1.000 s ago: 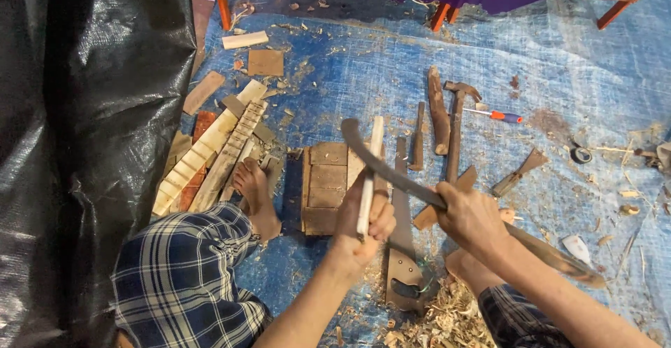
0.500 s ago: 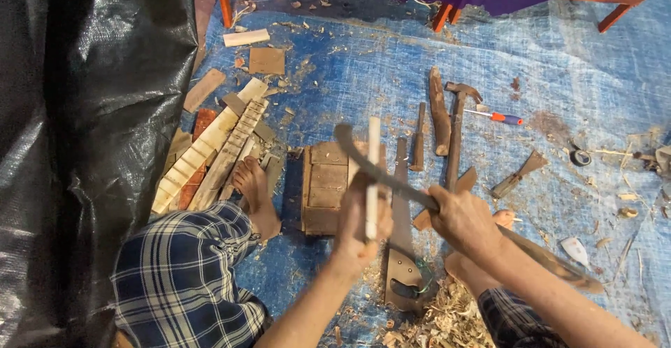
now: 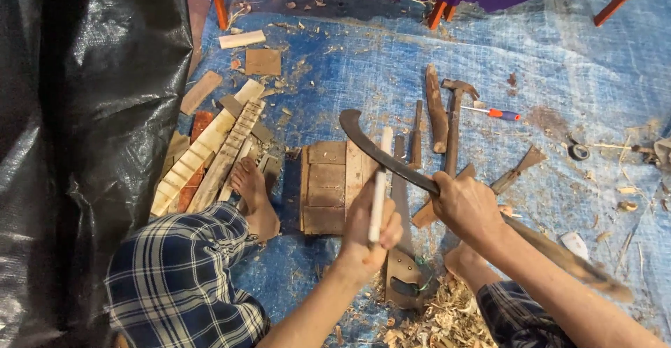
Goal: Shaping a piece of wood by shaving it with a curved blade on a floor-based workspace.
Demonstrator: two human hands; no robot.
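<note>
Far left, black plastic sheet (image 3: 77, 145) hangs beside a pile of wood strips (image 3: 210, 149) on the blue tarp (image 3: 559, 89). A bare foot (image 3: 253, 196) rests just beside a slatted wooden block (image 3: 328, 187). The left hand (image 3: 367, 233) is closed around a pale stick (image 3: 379, 180), held nearly upright above the block. A curved blade (image 3: 381, 151) crosses just behind the stick's top; the right hand (image 3: 467, 207) grips its handle firmly. Below the hands lie a handsaw (image 3: 405, 271) and shavings (image 3: 437, 320). Farther right lie a hammer (image 3: 453, 121) and a screwdriver (image 3: 498, 113).
</note>
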